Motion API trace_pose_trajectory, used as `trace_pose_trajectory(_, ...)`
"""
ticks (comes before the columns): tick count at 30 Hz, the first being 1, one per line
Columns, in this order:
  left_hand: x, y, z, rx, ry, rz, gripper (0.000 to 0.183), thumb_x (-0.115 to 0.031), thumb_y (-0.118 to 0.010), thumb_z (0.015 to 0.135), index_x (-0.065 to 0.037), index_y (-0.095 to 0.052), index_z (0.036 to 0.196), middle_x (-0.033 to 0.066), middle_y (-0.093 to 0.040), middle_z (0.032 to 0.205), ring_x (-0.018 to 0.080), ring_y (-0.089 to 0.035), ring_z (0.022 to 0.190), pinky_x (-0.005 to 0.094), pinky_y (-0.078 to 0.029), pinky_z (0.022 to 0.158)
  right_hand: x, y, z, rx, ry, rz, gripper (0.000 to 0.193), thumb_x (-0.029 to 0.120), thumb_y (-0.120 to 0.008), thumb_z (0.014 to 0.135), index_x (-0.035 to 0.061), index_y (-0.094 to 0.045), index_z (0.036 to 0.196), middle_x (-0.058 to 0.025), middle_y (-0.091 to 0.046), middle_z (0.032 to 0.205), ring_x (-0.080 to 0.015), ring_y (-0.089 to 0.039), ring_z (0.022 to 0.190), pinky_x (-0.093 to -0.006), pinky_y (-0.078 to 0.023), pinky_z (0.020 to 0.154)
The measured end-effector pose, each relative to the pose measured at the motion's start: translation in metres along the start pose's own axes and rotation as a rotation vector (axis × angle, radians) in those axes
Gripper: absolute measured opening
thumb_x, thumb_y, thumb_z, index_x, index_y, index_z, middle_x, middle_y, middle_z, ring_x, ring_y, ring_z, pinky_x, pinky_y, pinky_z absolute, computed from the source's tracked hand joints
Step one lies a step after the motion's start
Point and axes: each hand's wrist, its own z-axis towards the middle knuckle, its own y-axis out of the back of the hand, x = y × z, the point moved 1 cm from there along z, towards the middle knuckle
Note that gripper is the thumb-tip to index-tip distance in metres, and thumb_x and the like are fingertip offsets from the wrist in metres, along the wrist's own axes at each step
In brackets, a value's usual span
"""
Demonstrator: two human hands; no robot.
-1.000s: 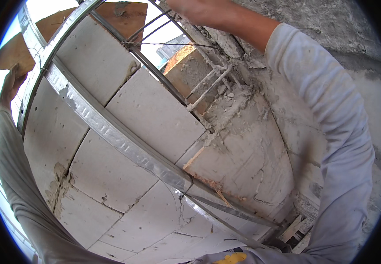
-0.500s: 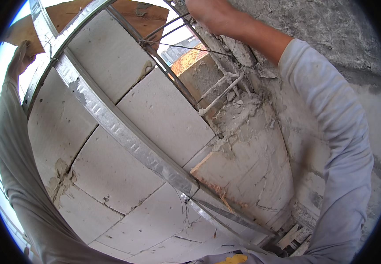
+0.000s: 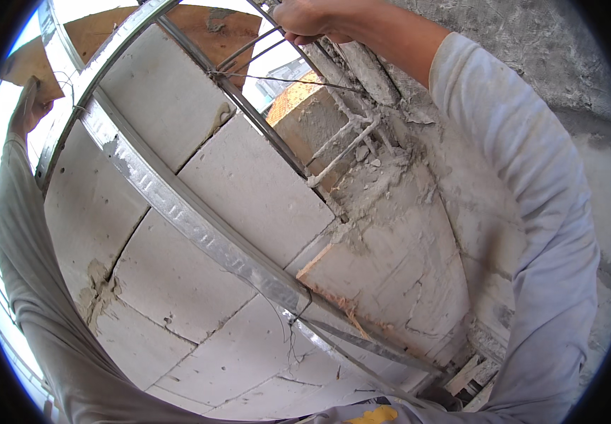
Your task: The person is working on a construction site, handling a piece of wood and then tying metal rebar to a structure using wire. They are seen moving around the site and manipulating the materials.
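A brown wooden board [image 3: 224,35] spans the top left, behind metal channels and steel bars. My left hand [image 3: 31,106], raised at the far left, is closed on the board's left end, with the fingers partly hidden. At top centre my right hand [image 3: 312,20] is curled at the upper end of the steel reinforcing bars [image 3: 263,49]. What its fingers hold, if anything, is hidden. Thin tie wire [image 3: 284,78] crosses the bars just below this hand.
A wall of pale blocks [image 3: 256,184] fills the middle. A long galvanized metal channel [image 3: 178,205] runs diagonally before it. Mortar-crusted bars [image 3: 348,148] jut out near rough concrete [image 3: 411,268]. A grey plastered wall [image 3: 531,56] stands at right.
My right hand has shifted left along the top, and its curled fingers now show. My left hand stays on the board. The whole view has moved slightly.
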Motion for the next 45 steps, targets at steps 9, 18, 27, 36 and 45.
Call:
trace_pose_trajectory(9,-0.007,0.004,-0.003,-0.058,0.031,-0.021,0.041,-0.042,-0.065,0.096,-0.022,-0.047,0.126,0.0012,-0.052,0.124,0.0140,-0.053,0.109,0.0335,-0.048,0.086,-0.019,-0.008,-0.002,0.080,0.164,0.192,0.016,0.022,-0.062,0.085,0.0125,-0.072,0.077,-0.0008,-0.070,0.078,-0.0187,-0.067,0.073,-0.0358,-0.054,0.069)
trace_pose_trajectory(18,0.002,-0.001,-0.007,-0.071,0.023,0.031,0.038,-0.045,-0.065,0.095,-0.020,-0.049,0.119,0.0010,-0.052,0.113,0.0128,-0.053,0.101,0.0317,-0.048,0.080,0.009,0.032,-0.021,0.020,0.025,0.093,0.023,0.027,-0.059,0.094,0.0092,-0.071,0.086,-0.0041,-0.070,0.088,-0.0213,-0.066,0.075,-0.0376,-0.053,0.071)
trace_pose_trajectory(27,-0.001,-0.030,-0.015,-0.087,0.025,0.086,0.035,-0.047,-0.065,0.094,-0.018,-0.052,0.110,0.0006,-0.053,0.101,0.0120,-0.052,0.090,0.0303,-0.047,0.074,0.010,0.047,-0.040,0.083,0.102,-0.091,0.024,0.023,-0.053,0.099,0.0056,-0.069,0.096,-0.0071,-0.070,0.102,-0.0226,-0.068,0.081,-0.0400,-0.053,0.071)
trace_pose_trajectory(36,-0.003,-0.066,-0.021,-0.098,0.011,0.114,0.035,-0.049,-0.065,0.094,-0.017,-0.054,0.101,0.0001,-0.053,0.088,0.0111,-0.052,0.079,0.0288,-0.047,0.068,0.005,0.019,-0.007,0.183,-0.718,1.824,0.022,0.015,-0.042,0.101,0.0051,-0.061,0.096,-0.0089,-0.067,0.080,-0.0219,-0.071,0.071,-0.0471,-0.052,0.055)
trace_pose_trajectory(45,-0.003,-0.096,-0.030,-0.119,0.003,0.136,0.037,-0.050,-0.066,0.093,-0.015,-0.057,0.092,-0.0003,-0.054,0.075,0.0102,-0.052,0.069,0.0274,-0.046,0.063,0.013,0.033,-0.027,0.039,-0.700,1.413,0.031,0.022,-0.048,0.101,0.0012,-0.049,0.124,-0.0174,-0.062,0.110,-0.0229,-0.069,0.077,-0.0376,-0.058,0.071)
